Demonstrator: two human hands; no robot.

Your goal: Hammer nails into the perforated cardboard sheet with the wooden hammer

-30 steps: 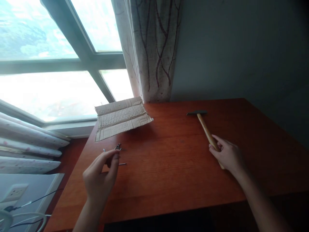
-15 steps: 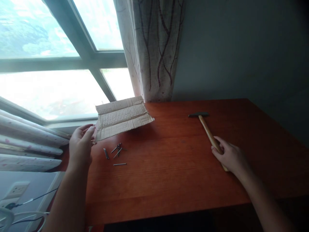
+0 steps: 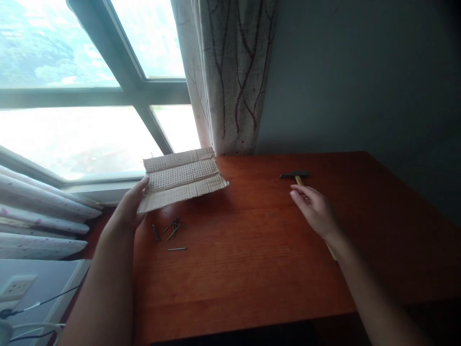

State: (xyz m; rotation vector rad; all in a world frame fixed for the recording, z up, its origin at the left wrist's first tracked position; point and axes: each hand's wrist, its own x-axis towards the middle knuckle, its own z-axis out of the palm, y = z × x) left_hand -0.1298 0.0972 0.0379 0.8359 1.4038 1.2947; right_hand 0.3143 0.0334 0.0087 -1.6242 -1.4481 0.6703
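A creased sheet of corrugated cardboard (image 3: 180, 175), with rows of small holes across its middle, is tilted over the table's far left part. Its left edge is pinched in my left hand (image 3: 127, 204), thumb on top and the other fingers hidden beneath. On the tabletop lies a hammer (image 3: 298, 179) with a dark metal head and wooden handle. My right hand (image 3: 315, 209) is over that handle, hiding most of it, fingers stretched toward the left and not wrapped round it. Several loose nails (image 3: 175, 228) lie below the cardboard, one nail (image 3: 176, 249) apart from the rest.
The reddish wooden table (image 3: 245, 269) stands against a dark wall (image 3: 342, 77). Behind the cardboard are a bright window (image 3: 72, 139) and a patterned curtain (image 3: 234, 72). A wall socket (image 3: 18, 287) and cables (image 3: 43, 305) are at the lower left.
My right hand has let go of the hammer's handle and moved left and away from me; the hammer stays put. My left hand has closed on the cardboard's left edge.
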